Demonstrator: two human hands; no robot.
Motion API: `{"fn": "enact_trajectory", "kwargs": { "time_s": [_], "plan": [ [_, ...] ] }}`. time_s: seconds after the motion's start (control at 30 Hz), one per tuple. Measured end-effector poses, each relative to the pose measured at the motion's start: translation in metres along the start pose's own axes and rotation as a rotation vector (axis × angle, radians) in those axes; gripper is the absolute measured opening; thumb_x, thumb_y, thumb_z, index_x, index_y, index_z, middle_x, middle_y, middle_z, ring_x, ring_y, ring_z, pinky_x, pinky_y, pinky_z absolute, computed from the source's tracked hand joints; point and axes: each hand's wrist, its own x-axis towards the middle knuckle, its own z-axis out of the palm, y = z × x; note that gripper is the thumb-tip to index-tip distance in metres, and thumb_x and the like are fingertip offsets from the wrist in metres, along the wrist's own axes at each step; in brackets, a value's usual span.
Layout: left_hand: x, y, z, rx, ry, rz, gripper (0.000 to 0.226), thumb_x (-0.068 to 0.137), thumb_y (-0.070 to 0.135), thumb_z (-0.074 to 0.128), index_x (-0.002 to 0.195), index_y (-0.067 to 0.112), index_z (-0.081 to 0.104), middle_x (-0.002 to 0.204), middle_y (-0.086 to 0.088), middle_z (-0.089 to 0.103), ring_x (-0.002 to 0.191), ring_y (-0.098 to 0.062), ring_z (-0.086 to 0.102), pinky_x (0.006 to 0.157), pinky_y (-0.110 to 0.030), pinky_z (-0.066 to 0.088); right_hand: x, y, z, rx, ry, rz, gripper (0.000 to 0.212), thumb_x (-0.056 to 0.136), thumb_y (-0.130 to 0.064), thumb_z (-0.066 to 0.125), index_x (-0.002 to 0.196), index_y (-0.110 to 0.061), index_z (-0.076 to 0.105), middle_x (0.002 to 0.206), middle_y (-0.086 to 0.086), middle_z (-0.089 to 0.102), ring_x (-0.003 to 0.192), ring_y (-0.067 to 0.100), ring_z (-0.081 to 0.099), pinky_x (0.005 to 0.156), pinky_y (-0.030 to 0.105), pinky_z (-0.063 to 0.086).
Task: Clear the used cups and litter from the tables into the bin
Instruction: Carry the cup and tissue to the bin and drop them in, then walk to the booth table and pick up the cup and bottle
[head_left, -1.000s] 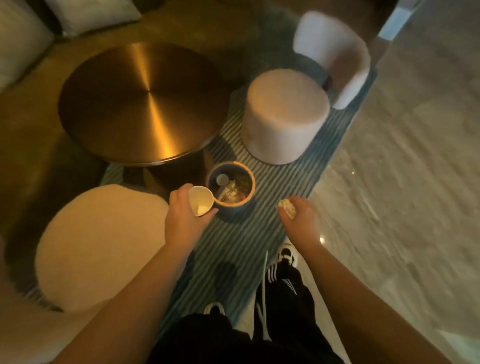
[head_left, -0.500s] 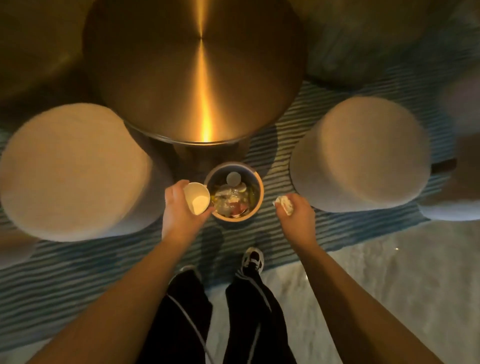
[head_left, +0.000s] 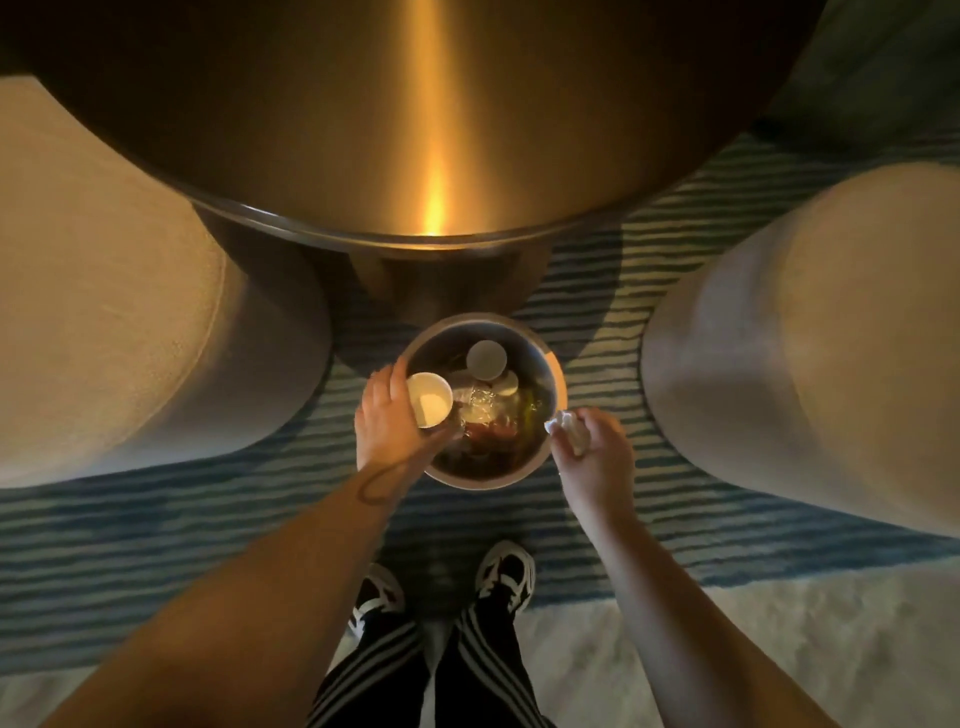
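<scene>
Standing on a blue striped rug (head_left: 156, 530) before a round brass table (head_left: 415, 114), the bin (head_left: 553, 374) holds litter. Left hand (head_left: 387, 426) fingers grip a white paper cup (head_left: 429, 399) over its rim; right hand (head_left: 597, 452) pinches a crumpled tissue (head_left: 567, 429) beside it.

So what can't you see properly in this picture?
- Head view: the bottom of the bin is hidden under piled rubbish.
- The table top is cut off by the upper edge.
- The white wad in the right hand: too crumpled to name.
- The left hand covers the cup side.
</scene>
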Motion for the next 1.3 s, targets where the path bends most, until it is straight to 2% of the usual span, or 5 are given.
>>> {"fn": "enact_trajectory", "kwargs": {
  "time_s": [0.3,0.47,0.67,0.97,1.3],
  "plan": [
    [-0.054,-0.031,-0.018,0.130,-0.001,0.045,0.089,0.083,0.075,0.016,0.151,0.020,-0.001,0.159,-0.002,0.002,0.144,-0.015,-0.008,0.117,-0.044,0.004,0.035,-0.003,0.059,-0.165,-0.022,-0.165,0.040,0.088,-0.031,0.063,0.122,-0.011,0.055,0.121,0.010,0.056,0.107,0.021,0.057,0.087,0.032,0.052],
    [-0.076,-0.033,-0.036,0.145,0.018,-0.014,0.080,0.089,0.066,0.020,0.151,0.019,0.000,0.159,-0.003,0.003,0.145,-0.016,-0.009,0.117,-0.044,0.003,0.037,0.000,0.059,-0.284,-0.177,-0.094,0.071,0.084,-0.042,0.066,0.143,-0.019,0.033,0.152,0.007,0.029,0.138,0.024,0.033,0.107,0.042,0.039],
    [-0.116,-0.008,-0.100,0.106,0.061,-0.069,0.076,0.093,0.057,0.032,0.152,0.014,0.010,0.158,-0.009,0.011,0.145,-0.022,0.002,0.116,-0.048,0.008,-0.008,-0.047,-0.013,-0.277,-0.200,-0.132,0.069,0.089,-0.044,0.057,0.147,-0.024,0.026,0.158,0.003,0.021,0.144,0.023,0.022,0.112,0.041,0.027],
    [-0.209,0.016,-0.268,0.040,0.317,-0.136,0.074,0.092,0.057,0.036,0.150,0.013,0.019,0.155,-0.009,0.023,0.144,-0.022,0.013,0.116,-0.046,0.010,-0.102,-0.214,-0.129,-0.193,-0.258,-0.538,0.054,0.095,-0.036,0.048,0.144,-0.017,0.036,0.153,0.005,0.030,0.141,0.022,0.025,0.115,0.041,0.025],
    [-0.306,-0.095,-0.389,-0.023,0.562,-0.502,0.077,0.091,0.064,0.026,0.151,0.015,0.016,0.157,-0.006,0.020,0.145,-0.021,0.009,0.117,-0.046,0.007,-0.207,-0.404,-0.067,-0.178,-0.464,-0.945,0.053,0.094,-0.034,0.052,0.141,-0.012,0.039,0.148,0.015,0.037,0.137,0.029,0.032,0.111,0.042,0.030]
  ]
}}
